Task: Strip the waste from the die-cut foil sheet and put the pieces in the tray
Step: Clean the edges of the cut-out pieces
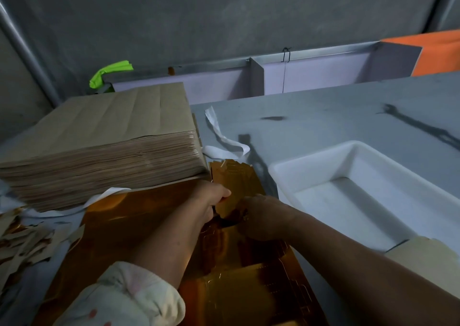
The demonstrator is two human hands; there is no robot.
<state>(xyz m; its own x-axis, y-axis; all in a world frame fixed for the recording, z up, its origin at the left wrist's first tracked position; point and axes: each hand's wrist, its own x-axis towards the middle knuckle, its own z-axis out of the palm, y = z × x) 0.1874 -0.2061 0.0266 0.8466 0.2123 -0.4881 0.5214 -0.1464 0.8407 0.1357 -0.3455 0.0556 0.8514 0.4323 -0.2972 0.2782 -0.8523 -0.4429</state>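
A gold die-cut foil sheet (139,223) lies on the grey table in front of me, its far right part torn and jagged. My left hand (211,201) grips the foil near the tear, thumb curled over its edge. Just to its right, my right hand (261,216) curls its fingers round the foil at the same spot. A loose jagged strip of foil (236,178) sticks up beyond both hands. The white plastic tray (313,161) stands to the right, and I see nothing in it.
A tall stack of brown paper sheets (104,136) sits at the left, touching the foil. White paper strips (224,139) lie behind it. Brown and gold scraps (22,241) pile up at the far left. A beige card (428,258) lies by the tray's near corner.
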